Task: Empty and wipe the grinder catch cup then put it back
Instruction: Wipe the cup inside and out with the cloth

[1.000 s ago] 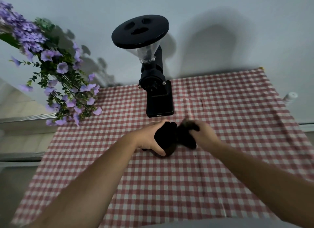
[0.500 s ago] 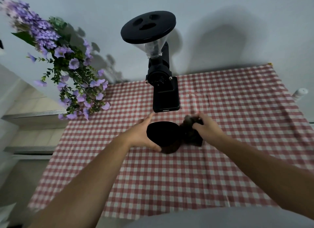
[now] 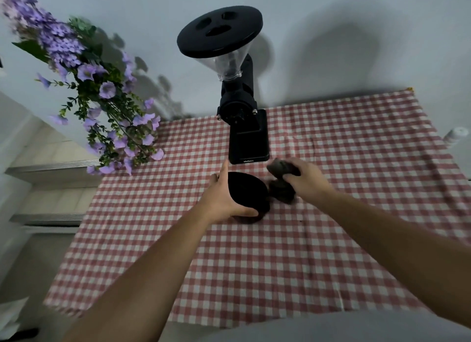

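Observation:
The black catch cup [image 3: 246, 192] is tilted with its mouth facing me, just above the checked cloth in front of the grinder. My left hand [image 3: 221, 198] grips it from the left side, thumb under the rim. My right hand [image 3: 304, 178] holds a dark grey wiping cloth [image 3: 280, 178] bunched up just right of the cup, outside its mouth. The black coffee grinder [image 3: 246, 127], with a clear hopper and black lid, stands behind; its platform is bare.
A red-and-white checked tablecloth [image 3: 280, 252] covers the table against a white wall. Purple artificial flowers [image 3: 102, 99] hang over the table's back left corner. A small white bottle [image 3: 456, 135] stands beyond the right edge. Shelves lie off the left side.
My right hand has drawn the cloth out of the cup and moved right. The cup's mouth, covered before, is now exposed. The view has shifted closer.

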Demonstrator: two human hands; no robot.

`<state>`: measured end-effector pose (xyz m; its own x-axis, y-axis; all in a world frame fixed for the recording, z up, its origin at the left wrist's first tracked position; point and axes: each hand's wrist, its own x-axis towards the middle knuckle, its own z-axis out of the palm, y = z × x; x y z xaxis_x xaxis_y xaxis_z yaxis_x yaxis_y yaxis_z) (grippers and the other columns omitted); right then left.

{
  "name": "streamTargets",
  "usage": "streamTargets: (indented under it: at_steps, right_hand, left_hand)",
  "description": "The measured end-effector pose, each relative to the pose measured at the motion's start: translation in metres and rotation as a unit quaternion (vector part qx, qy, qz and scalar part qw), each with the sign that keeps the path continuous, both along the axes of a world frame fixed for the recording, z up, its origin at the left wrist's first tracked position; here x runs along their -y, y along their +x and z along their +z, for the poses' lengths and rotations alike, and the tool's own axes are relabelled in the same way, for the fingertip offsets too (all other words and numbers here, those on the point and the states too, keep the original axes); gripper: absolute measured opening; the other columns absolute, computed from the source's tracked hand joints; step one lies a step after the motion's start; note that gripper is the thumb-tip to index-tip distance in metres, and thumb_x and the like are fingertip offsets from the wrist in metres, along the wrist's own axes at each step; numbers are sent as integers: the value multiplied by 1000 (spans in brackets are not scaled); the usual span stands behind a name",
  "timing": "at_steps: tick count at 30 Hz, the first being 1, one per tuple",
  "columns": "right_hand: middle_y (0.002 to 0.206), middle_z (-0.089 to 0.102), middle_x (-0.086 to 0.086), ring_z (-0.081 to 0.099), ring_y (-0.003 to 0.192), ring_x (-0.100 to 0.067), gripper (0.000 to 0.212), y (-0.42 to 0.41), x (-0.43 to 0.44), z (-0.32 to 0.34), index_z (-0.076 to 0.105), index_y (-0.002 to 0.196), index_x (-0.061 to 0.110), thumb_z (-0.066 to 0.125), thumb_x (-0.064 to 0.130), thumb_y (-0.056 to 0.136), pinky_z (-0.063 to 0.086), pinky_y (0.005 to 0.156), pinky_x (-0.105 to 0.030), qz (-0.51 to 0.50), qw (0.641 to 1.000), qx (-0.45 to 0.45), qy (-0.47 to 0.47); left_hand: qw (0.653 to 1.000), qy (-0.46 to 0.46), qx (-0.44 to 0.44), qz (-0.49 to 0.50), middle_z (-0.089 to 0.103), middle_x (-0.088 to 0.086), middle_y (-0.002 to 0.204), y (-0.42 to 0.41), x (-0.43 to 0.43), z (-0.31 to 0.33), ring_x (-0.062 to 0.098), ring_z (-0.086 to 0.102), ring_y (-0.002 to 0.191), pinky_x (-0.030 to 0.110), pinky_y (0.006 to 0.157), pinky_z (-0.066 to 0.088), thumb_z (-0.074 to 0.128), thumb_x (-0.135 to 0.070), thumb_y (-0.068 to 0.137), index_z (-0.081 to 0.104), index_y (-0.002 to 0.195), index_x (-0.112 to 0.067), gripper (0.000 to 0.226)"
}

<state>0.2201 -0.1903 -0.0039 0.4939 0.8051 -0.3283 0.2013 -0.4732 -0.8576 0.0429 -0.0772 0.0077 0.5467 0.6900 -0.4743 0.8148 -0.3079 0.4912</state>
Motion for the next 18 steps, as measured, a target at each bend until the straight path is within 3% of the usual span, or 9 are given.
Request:
streamTargets:
  at_steps: [3,7,9,12,15,18]
  right_hand:
    - [122,58,-2,56,107,-17,42,-27,9,-10,44,135,23,44,9,95,48,81,-25,55,998,22,-12]
    - [109,61,-2,64,80,-12,41,-45,38,-28,48,132,27,44,11,95,53,60,-20,123,987,47,-93]
    - [99,64,0,66,74,-11,36,-35,31,-20,53,127,25,46,11,95,52,55,-19,87,993,-1,-80]
    - [114,63,-4,61,92,-14,39,-11,-5,-8,51,131,23,45,9,95,49,72,-23,14,999,47,-10]
    - [138,51,-6,53,117,-22,45,-8,-26,-10,45,137,25,45,9,95,45,95,-28,89,990,113,6]
    - [144,41,-3,44,127,-23,47,-31,-4,-25,43,139,27,45,9,95,36,105,-30,160,970,184,3]
  left_hand:
    - [999,-9,5,-40,5,-1,166,-2,-10,0,27,22,148,45,115,34,95,-37,57,-16,154,-39,147]
    - [998,-31,17,-60,6,-5,166,-12,-23,1,20,14,151,42,119,28,92,-32,63,-12,156,-33,139]
    - [998,-26,29,-53,15,-5,163,-14,-23,-2,22,20,149,42,116,33,91,-37,60,0,157,-33,133]
    - [999,19,30,-29,25,-7,149,-6,-5,-9,16,27,139,39,108,41,84,-59,41,20,146,-34,125]
    - [997,64,39,16,28,-5,146,4,7,-17,18,30,134,42,102,44,77,-70,34,22,143,-35,127]
    - [998,57,39,6,31,1,146,2,0,-13,26,37,133,46,99,48,83,-61,39,20,144,-32,127]
